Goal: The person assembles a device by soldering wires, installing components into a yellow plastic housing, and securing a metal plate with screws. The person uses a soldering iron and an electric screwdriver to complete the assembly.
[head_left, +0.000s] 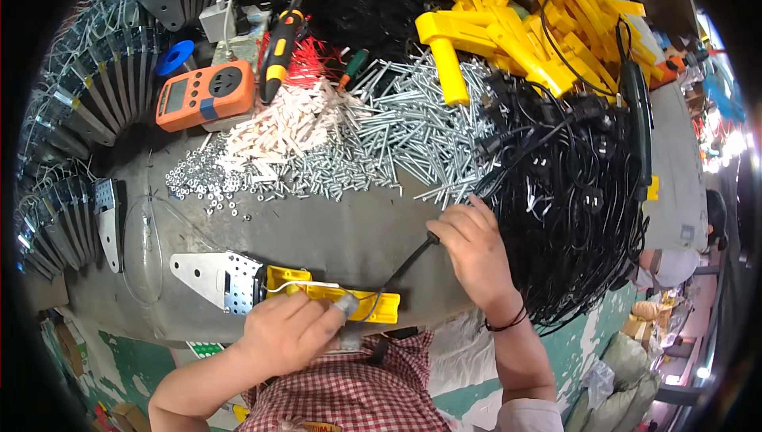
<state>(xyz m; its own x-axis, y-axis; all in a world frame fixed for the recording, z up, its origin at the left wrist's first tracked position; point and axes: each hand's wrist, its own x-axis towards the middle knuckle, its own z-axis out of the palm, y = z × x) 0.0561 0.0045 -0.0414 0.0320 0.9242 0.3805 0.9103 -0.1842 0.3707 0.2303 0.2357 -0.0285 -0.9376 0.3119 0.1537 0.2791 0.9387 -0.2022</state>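
Observation:
My left hand (pixel 290 329) is closed at the near edge of the table on an open yellow plastic handle shell (pixel 386 310). Grey wrapping covers one fingertip. Joined to the shell's left end is a silver metal bracket with a perforated part (pixel 208 272), and a thin white sleeved wire (pixel 305 284) runs along the shell. My right hand (pixel 476 257) grips a black power cord (pixel 406 267) to the right; its end reaches the shell, where thin wires show. Exactly how those wires join is too small to tell.
Behind my hands lie heaps of screws (pixel 432 126), nuts (pixel 208 174) and white sleeves (pixel 282 119). Black cords (pixel 579 218) pile up at right, yellow handle parts (pixel 516 27) at the back. An orange meter (pixel 205 97) and a yellow-black screwdriver (pixel 279 55) stand back left, near stacked metal brackets (pixel 87 107).

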